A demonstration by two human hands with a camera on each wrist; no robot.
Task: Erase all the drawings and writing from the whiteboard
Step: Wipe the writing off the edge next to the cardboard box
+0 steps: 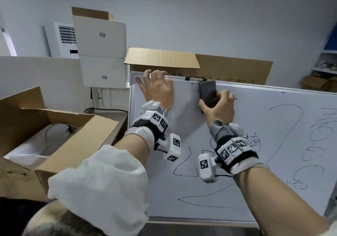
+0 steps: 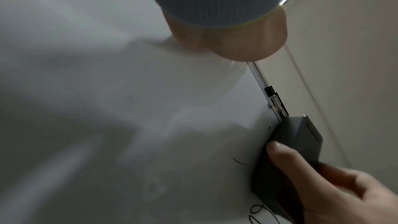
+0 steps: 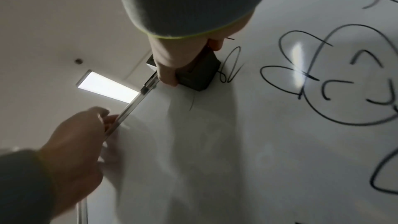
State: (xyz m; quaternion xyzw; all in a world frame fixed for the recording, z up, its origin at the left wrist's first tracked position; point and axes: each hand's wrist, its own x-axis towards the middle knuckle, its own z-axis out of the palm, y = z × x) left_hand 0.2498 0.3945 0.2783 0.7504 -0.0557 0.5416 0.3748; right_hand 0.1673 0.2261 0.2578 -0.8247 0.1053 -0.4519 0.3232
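Head view: my left hand (image 1: 156, 88) hooks its fingers over the top edge of the whiteboard (image 1: 246, 195), steadying it. My right hand (image 1: 219, 106) grips the eraser (image 1: 207, 92) against the board near that edge. The left portion is clean; drawings (image 1: 284, 135) remain centre and right. The open cardboard box (image 1: 76, 144) holds white wrapped contents.

Left wrist view: eraser (image 2: 295, 144) at the frame.

Right wrist view: scribbles (image 3: 323, 74) remain beside it.

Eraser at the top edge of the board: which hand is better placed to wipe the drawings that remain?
Right. The right hand grips the eraser against the whiteboard, with the remaining marks to its right and below. The left hand holds the board's top edge, steadying it.
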